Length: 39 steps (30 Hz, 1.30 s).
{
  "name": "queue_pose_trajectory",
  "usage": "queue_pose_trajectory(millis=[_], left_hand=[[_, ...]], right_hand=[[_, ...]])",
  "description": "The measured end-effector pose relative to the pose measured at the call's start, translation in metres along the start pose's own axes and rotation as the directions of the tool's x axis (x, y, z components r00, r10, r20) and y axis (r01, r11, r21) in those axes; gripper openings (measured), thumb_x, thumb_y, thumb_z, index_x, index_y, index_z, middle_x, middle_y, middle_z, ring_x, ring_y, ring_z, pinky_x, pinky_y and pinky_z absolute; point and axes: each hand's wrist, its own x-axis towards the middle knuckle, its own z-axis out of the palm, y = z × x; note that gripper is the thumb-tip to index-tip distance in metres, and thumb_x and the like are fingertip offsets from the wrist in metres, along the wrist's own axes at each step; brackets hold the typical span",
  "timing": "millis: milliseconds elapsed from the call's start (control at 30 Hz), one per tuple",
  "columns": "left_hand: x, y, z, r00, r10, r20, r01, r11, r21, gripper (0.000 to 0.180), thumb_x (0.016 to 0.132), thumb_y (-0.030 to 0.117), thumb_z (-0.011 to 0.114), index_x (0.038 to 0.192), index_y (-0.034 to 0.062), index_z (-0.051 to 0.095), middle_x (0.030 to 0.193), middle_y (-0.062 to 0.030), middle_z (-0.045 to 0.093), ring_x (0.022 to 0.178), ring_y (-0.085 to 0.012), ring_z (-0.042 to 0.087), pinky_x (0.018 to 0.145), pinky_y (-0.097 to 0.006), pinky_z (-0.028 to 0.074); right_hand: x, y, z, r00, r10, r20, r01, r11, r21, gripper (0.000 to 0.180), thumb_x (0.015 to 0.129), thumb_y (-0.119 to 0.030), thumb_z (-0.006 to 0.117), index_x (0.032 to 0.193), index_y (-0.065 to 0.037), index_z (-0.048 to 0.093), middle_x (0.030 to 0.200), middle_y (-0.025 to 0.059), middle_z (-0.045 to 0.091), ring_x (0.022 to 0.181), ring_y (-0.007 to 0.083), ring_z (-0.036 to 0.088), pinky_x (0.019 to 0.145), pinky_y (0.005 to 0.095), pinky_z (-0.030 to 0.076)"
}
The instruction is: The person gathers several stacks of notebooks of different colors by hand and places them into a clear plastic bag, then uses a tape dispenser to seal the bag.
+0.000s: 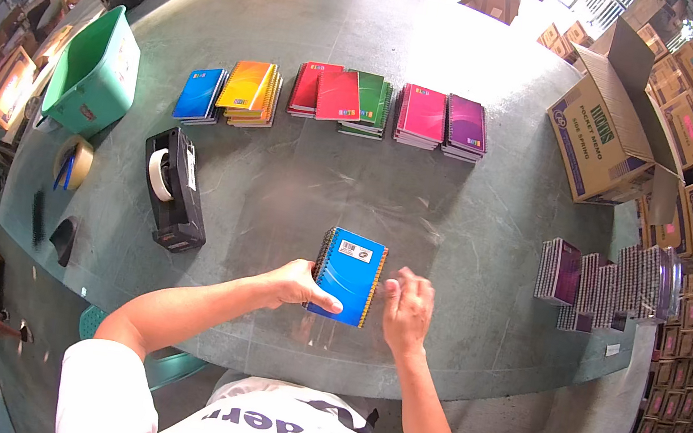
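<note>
My left hand [302, 286] grips the lower left edge of a small blue spiral notebook [348, 276], its thumb lying on the cover. A white label is stuck near the notebook's top, and orange edges show along its right side, so more than one notebook may be stacked there. Just right of it, apart from the notebook, my right hand [410, 310] is raised with loosely bent fingers and nothing in it. Farther off stand stacks of blue notebooks [200, 94], yellow notebooks [249, 87], red notebooks [316, 87], green notebooks [373, 98], pink notebooks [422, 114] and purple notebooks [467, 124].
At left on the grey table [298, 182] are a black tape dispenser [178, 194], a tape roll [79, 165] and a green bin [96, 77]. An open cardboard box [594, 142] stands at right, with wrapped purple notebook stacks [603, 284] nearer. Cartons [691, 389] rise beyond the table.
</note>
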Motion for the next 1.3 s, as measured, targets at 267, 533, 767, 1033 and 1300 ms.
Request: queue_pose_trajectory(millis=[267, 533, 767, 1033, 1300], left_hand=[[0.003, 0.000, 0.000, 0.998, -0.048, -0.040, 0.046, 0.998, -0.040, 0.088, 0.051, 0.031, 0.089, 0.122, -0.0029, 0.050, 0.115, -0.0147, 0.058, 0.109, -0.0248, 0.054, 0.099, -0.037, 0.039], [0.007, 0.003, -0.002, 0.993, -0.112, -0.047, 0.117, 0.986, 0.123, 0.091, 0.049, 0.037, 0.089, 0.122, -0.0013, 0.050, 0.117, -0.0148, 0.057, 0.111, -0.0250, 0.053, 0.097, -0.039, 0.041], [0.005, 0.001, -0.006, 0.997, -0.043, -0.063, 0.051, 0.990, 0.129, 0.096, 0.052, 0.037, 0.088, 0.126, -0.0052, 0.042, 0.118, -0.0165, 0.055, 0.112, -0.0265, 0.052, 0.097, -0.040, 0.041], [0.004, -0.003, -0.006, 0.999, -0.007, -0.042, 0.010, 0.997, 0.081, 0.098, 0.054, 0.038, 0.087, 0.126, -0.0077, 0.039, 0.119, -0.0183, 0.053, 0.112, -0.0265, 0.052, 0.095, -0.040, 0.043], [-0.024, -0.008, 0.012, 0.693, 0.708, -0.135, -0.319, 0.469, 0.823, 0.060, 0.073, 0.042, 0.072, 0.106, -0.0030, 0.053, 0.086, -0.0186, 0.060, 0.081, -0.0299, 0.062, 0.073, -0.037, 0.050]], right_hand=[[0.001, 0.059, 0.045, 0.961, -0.144, -0.236, 0.066, 0.948, -0.310, 0.045, 0.096, -0.030, 0.038, 0.131, -0.003, 0.045, 0.143, 0.0138, 0.035, 0.137, 0.0288, 0.023, 0.111, 0.0436, 0.015], [0.006, 0.032, 0.016, 0.903, -0.248, -0.351, 0.229, 0.969, -0.096, 0.025, 0.082, -0.016, 0.065, 0.106, -0.008, 0.065, 0.106, 0.0105, 0.058, 0.097, 0.0236, 0.056, 0.084, 0.0355, 0.045], [-0.022, 0.042, -0.032, 0.841, 0.408, 0.355, -0.537, 0.545, 0.644, 0.031, 0.079, -0.019, 0.072, 0.095, 0.005, 0.059, 0.087, 0.0098, 0.061, 0.061, 0.0137, 0.060, 0.054, 0.0270, 0.051], [-0.034, 0.058, -0.026, 0.854, 0.159, 0.495, -0.491, 0.557, 0.670, 0.016, 0.080, -0.011, 0.071, 0.085, 0.003, 0.064, 0.070, 0.0055, 0.064, 0.063, 0.0114, 0.059, 0.056, 0.0243, 0.048], [-0.033, 0.032, -0.006, 0.932, 0.040, 0.361, -0.355, 0.316, 0.880, 0.012, 0.083, -0.011, 0.068, 0.080, -0.001, 0.061, 0.070, 0.0042, 0.062, 0.059, 0.0063, 0.053, 0.052, 0.0215, 0.042]])
